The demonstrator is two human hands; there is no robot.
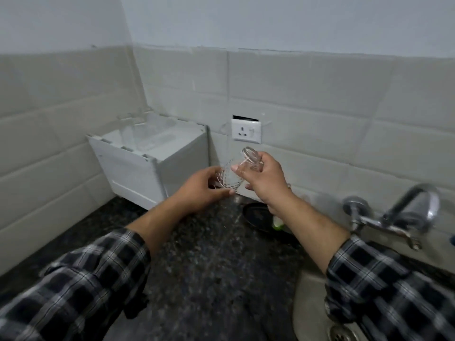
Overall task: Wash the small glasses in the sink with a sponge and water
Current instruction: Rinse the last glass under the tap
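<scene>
The left grip point(206, 187) is curled round a small patterned glass point(229, 179), thumb on the near side and fingers behind it. The glass juts out to the right of the palm. The right grip point(267, 179) is closed on a second small glass point(250, 156), which pokes out above the thumb and tilts up and to the left, toward the wall. Its round end is clear of the fingers; whether that end is the rim or the base is too blurred to tell. The two glasses sit one just above the other between the grips. They look close enough to touch, but I cannot tell whether they do.

Both glasses are held in the air above the dark speckled bench point(209, 267), left of the sink point(310, 296) and not over it. Both arms wear checked sleeves point(81, 291).

Under the right wrist a black dish point(256, 214) rests on the bench, with a small green and white thing point(278, 224) on it, partly hidden by the arm. To the right, a chrome tap point(406, 210) comes off the tiled wall over the sink. A white socket point(246, 130) is on the wall behind the glasses. A white rack point(152, 156) stands in the corner to the left.
</scene>
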